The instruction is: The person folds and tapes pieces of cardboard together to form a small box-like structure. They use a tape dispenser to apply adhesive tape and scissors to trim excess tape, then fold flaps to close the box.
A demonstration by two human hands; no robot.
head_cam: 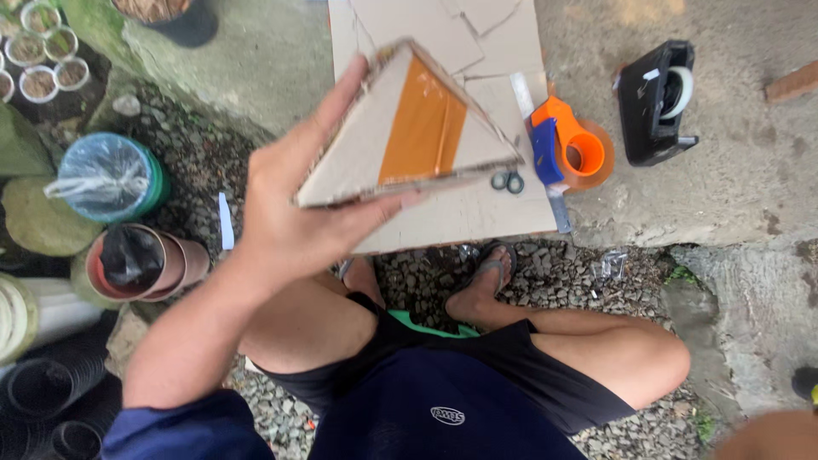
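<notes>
My left hand (294,213) holds up a triangular cardboard piece (400,128) with a strip of orange-brown tape down its middle. The thumb lies along its lower edge and the fingers grip the left side. The triangle hangs above a flat cardboard sheet (477,217) lying on the concrete. Small scissors (509,181) rest on that sheet, just right of the triangle's tip. My right hand shows only as a blurred patch (767,436) at the bottom right corner; what it does cannot be told.
An orange and blue tape gun (569,149) sits at the sheet's right edge. A black tape dispenser (656,102) stands further right on concrete. Pots and pipes (128,255) crowd the left. Gravel lies under my sandalled foot (490,277).
</notes>
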